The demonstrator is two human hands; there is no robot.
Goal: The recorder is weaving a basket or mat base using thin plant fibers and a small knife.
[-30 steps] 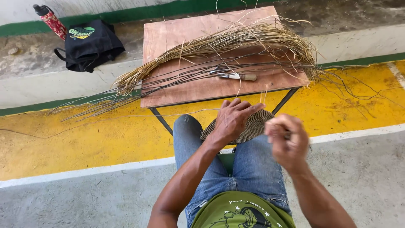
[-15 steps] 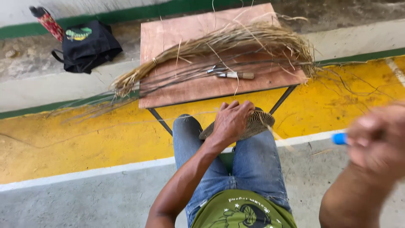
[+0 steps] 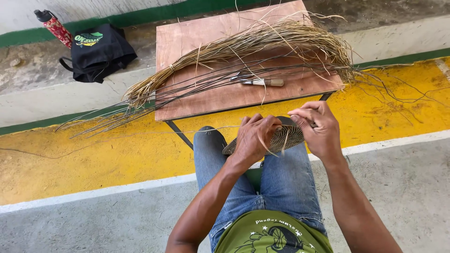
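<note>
A small round woven disc (image 3: 286, 137) of dark and pale fibre rests on my knees, above my blue jeans. My left hand (image 3: 253, 138) grips its left side, fingers curled over the rim. On the disc's right edge my right hand (image 3: 316, 126) is closed, pinching the rim and a thin strand; a small dark tool may be in it, but that is hidden. A pale straw strand runs left from the disc across my left knee.
A low brown wooden table (image 3: 197, 40) stands in front of my knees. On it lie a bundle of dry straw (image 3: 262, 40), several dark thin rods and a wooden-handled tool (image 3: 262, 82). A black bag (image 3: 96, 51) and a red patterned bottle (image 3: 55, 26) sit at the far left.
My right hand, swung out to the right half a second ago pulling a strand, has come back onto the disc's right edge. The left hand has stayed on the disc.
</note>
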